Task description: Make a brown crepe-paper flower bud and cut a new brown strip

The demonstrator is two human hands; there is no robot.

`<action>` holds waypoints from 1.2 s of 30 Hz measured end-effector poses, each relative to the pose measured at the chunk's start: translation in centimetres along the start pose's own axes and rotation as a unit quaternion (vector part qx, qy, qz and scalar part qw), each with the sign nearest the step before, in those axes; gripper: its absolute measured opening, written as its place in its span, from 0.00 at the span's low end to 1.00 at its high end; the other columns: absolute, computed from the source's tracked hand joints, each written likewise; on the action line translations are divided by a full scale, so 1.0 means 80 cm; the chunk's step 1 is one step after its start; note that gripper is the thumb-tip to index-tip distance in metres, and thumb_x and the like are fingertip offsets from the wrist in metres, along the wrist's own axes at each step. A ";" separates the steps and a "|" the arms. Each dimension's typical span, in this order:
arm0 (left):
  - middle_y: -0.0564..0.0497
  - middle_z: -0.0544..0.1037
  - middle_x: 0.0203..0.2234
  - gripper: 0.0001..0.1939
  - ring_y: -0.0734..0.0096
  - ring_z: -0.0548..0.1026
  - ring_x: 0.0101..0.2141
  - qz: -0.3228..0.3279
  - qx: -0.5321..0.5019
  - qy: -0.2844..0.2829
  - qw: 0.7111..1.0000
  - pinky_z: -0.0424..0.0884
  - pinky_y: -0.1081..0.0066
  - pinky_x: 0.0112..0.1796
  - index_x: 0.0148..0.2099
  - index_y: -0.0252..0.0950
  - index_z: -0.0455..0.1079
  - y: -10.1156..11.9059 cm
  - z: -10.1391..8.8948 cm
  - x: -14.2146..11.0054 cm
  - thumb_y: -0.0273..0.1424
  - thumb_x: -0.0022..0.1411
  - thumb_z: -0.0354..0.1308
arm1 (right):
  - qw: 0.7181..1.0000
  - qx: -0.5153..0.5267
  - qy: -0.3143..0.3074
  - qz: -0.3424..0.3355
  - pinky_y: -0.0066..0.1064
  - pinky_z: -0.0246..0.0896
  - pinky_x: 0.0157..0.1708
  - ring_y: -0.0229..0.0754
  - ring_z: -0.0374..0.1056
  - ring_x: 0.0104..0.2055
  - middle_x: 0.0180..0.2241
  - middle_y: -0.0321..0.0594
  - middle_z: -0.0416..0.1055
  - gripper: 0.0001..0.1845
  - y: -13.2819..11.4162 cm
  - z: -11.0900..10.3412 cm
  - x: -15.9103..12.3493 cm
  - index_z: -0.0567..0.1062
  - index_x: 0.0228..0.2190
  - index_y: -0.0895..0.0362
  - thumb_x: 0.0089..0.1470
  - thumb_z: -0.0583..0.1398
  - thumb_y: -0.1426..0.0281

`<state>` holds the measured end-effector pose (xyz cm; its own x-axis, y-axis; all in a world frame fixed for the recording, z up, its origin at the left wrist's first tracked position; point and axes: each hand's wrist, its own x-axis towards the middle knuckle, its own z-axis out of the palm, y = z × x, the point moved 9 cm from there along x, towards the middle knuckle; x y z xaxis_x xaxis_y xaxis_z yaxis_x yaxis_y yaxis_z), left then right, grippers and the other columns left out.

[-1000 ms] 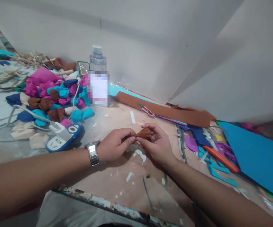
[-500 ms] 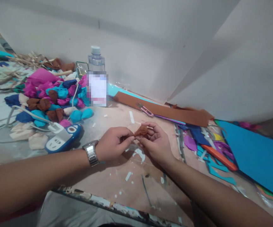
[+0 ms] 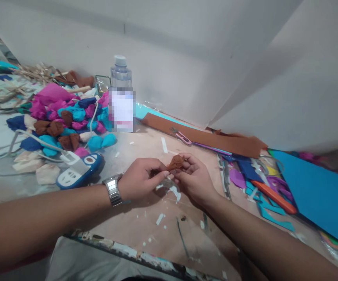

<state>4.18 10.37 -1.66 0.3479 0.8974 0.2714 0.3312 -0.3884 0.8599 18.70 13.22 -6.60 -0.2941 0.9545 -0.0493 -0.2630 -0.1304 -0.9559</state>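
Observation:
Both my hands meet over the middle of the table and pinch a small crumpled brown paper piece [image 3: 175, 162]. My left hand [image 3: 141, 180], with a metal watch [image 3: 113, 190] on its wrist, grips the piece's left end with closed fingertips. My right hand [image 3: 195, 177] curls round its right side, fingers closed on it. Under my hands lie white paper scraps [image 3: 174, 192] on the table.
A heap of coloured crumpled paper pieces [image 3: 66, 121] lies at the left, with a blue and white power strip [image 3: 79, 172] and cable beside it. A water bottle [image 3: 121, 93] stands behind. A brown paper strip [image 3: 204, 136], blue sheet [image 3: 318, 191], orange cutter [image 3: 272, 195] and scraps lie at the right.
The brown piece has been turned and lifted slightly between my fingertips; both hands stay in nearly the same place.

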 end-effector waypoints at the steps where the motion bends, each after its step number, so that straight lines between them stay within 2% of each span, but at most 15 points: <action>1: 0.50 0.82 0.29 0.11 0.75 0.76 0.28 0.000 -0.001 -0.001 1.000 0.68 0.74 0.32 0.38 0.33 0.80 0.000 0.000 0.000 0.33 0.71 0.59 | 1.000 0.009 -0.009 0.008 0.21 0.65 0.24 0.33 0.70 0.28 0.34 0.33 0.79 0.25 0.002 0.001 0.001 0.75 0.43 0.52 0.45 0.78 0.67; 8: 0.51 0.82 0.29 0.11 0.75 0.75 0.28 -0.005 -0.018 -0.009 1.000 0.68 0.74 0.32 0.38 0.33 0.79 -0.002 0.004 -0.001 0.33 0.71 0.60 | 0.998 0.040 -0.030 0.028 0.19 0.67 0.26 0.31 0.71 0.29 0.35 0.32 0.78 0.24 0.004 0.006 0.001 0.77 0.41 0.52 0.43 0.78 0.70; 12: 0.50 0.82 0.30 0.11 0.73 0.77 0.30 -0.013 -0.037 -0.020 0.999 0.70 0.73 0.34 0.39 0.33 0.79 -0.006 0.009 -0.002 0.33 0.71 0.59 | 0.997 0.051 -0.031 0.042 0.19 0.66 0.25 0.31 0.70 0.27 0.32 0.31 0.77 0.26 0.005 0.009 0.001 0.76 0.41 0.52 0.41 0.78 0.71; 16: 0.49 0.83 0.34 0.12 0.70 0.78 0.32 -0.034 -0.037 -0.050 0.997 0.70 0.72 0.35 0.47 0.33 0.78 -0.014 0.019 -0.003 0.36 0.70 0.60 | 0.998 0.045 -0.022 0.046 0.20 0.63 0.23 0.31 0.69 0.26 0.32 0.32 0.77 0.26 0.003 0.009 0.001 0.75 0.40 0.53 0.39 0.77 0.72; 18: 0.50 0.82 0.32 0.18 0.70 0.77 0.30 -0.044 -0.021 -0.066 0.997 0.68 0.72 0.32 0.55 0.33 0.76 -0.017 0.024 -0.003 0.38 0.67 0.63 | 0.999 0.029 0.001 0.044 0.22 0.62 0.23 0.31 0.67 0.25 0.33 0.32 0.77 0.27 -0.001 0.004 0.002 0.74 0.40 0.53 0.38 0.77 0.72; 19: 0.50 0.82 0.32 0.20 0.70 0.77 0.30 -0.048 -0.022 -0.068 0.996 0.69 0.72 0.32 0.56 0.32 0.75 -0.018 0.025 -0.004 0.38 0.67 0.64 | 0.999 0.016 0.016 0.039 0.22 0.61 0.22 0.30 0.65 0.24 0.34 0.32 0.77 0.27 -0.005 0.001 0.003 0.74 0.40 0.53 0.37 0.76 0.72; 22: 0.50 0.83 0.33 0.20 0.68 0.78 0.32 -0.043 -0.010 -0.072 0.996 0.70 0.71 0.35 0.57 0.34 0.76 -0.018 0.026 -0.004 0.37 0.67 0.62 | 0.997 -0.059 0.044 0.000 0.23 0.58 0.21 0.28 0.61 0.23 0.35 0.33 0.76 0.24 -0.026 -0.004 0.012 0.74 0.38 0.54 0.38 0.74 0.70; 24: 0.49 0.82 0.34 0.16 0.68 0.77 0.32 -0.036 0.025 -0.078 0.996 0.69 0.71 0.34 0.52 0.35 0.79 -0.018 0.027 -0.004 0.36 0.66 0.62 | 0.995 -0.094 0.037 -0.021 0.23 0.57 0.21 0.29 0.60 0.23 0.34 0.34 0.76 0.21 -0.040 0.004 0.024 0.74 0.37 0.54 0.40 0.73 0.69; 27: 0.48 0.83 0.34 0.12 0.68 0.77 0.32 -0.022 0.031 -0.090 0.995 0.69 0.70 0.35 0.46 0.34 0.81 -0.017 0.029 -0.004 0.36 0.66 0.61 | 0.985 -0.162 0.000 -0.055 0.25 0.59 0.23 0.32 0.63 0.26 0.35 0.37 0.77 0.18 -0.057 0.039 0.054 0.75 0.38 0.55 0.44 0.71 0.68; 29: 0.48 0.83 0.32 0.13 0.68 0.77 0.31 -0.010 0.033 -0.105 0.994 0.69 0.70 0.34 0.47 0.35 0.81 -0.016 0.033 -0.005 0.36 0.66 0.61 | 0.974 -0.207 -0.028 -0.083 0.26 0.61 0.23 0.32 0.64 0.27 0.36 0.38 0.77 0.17 -0.065 0.078 0.081 0.75 0.38 0.55 0.46 0.72 0.66; 33: 0.47 0.84 0.33 0.12 0.66 0.78 0.32 0.016 0.044 -0.130 0.990 0.69 0.70 0.35 0.46 0.36 0.82 -0.012 0.037 -0.006 0.35 0.65 0.62 | 0.945 -0.285 -0.099 -0.127 0.28 0.64 0.25 0.34 0.68 0.27 0.36 0.36 0.78 0.17 -0.065 0.192 0.143 0.76 0.38 0.55 0.48 0.72 0.63; 36: 0.47 0.84 0.36 0.12 0.65 0.79 0.35 0.029 0.055 -0.132 0.989 0.70 0.70 0.36 0.46 0.36 0.82 -0.010 0.037 -0.007 0.36 0.66 0.61 | 0.911 -0.353 -0.147 -0.156 0.31 0.70 0.32 0.38 0.72 0.31 0.34 0.35 0.78 0.12 -0.050 0.282 0.188 0.77 0.37 0.57 0.48 0.70 0.72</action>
<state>6.33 9.54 -3.78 0.5806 0.7930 0.1846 0.3925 -0.4713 0.7898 -5.43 22.01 3.01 -0.5674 0.7885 0.2373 0.2503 0.4396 -0.8626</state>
